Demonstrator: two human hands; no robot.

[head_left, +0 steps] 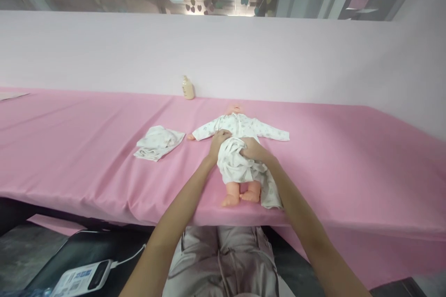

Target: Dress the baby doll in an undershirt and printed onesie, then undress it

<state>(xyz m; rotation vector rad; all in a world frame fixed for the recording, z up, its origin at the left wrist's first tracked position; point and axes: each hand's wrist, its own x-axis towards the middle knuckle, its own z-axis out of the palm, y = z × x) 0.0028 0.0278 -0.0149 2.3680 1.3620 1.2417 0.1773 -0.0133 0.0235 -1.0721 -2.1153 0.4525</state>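
A baby doll (240,191) lies on its back on the pink table cover (87,148), its head toward the wall and its bare feet toward me. It wears a white printed top (244,126) with both sleeves spread out. White printed trousers (237,164) are bunched over its legs and waist. My left hand (219,141) grips the waist of the trousers on the doll's left-hand side. My right hand (253,151) is closed on the same cloth at the other side.
A folded white garment (158,143) lies to the left of the doll. A small cream bottle (187,88) stands by the white wall. A white device with a cable (83,277) rests on a dark surface below the table edge, near my lap.
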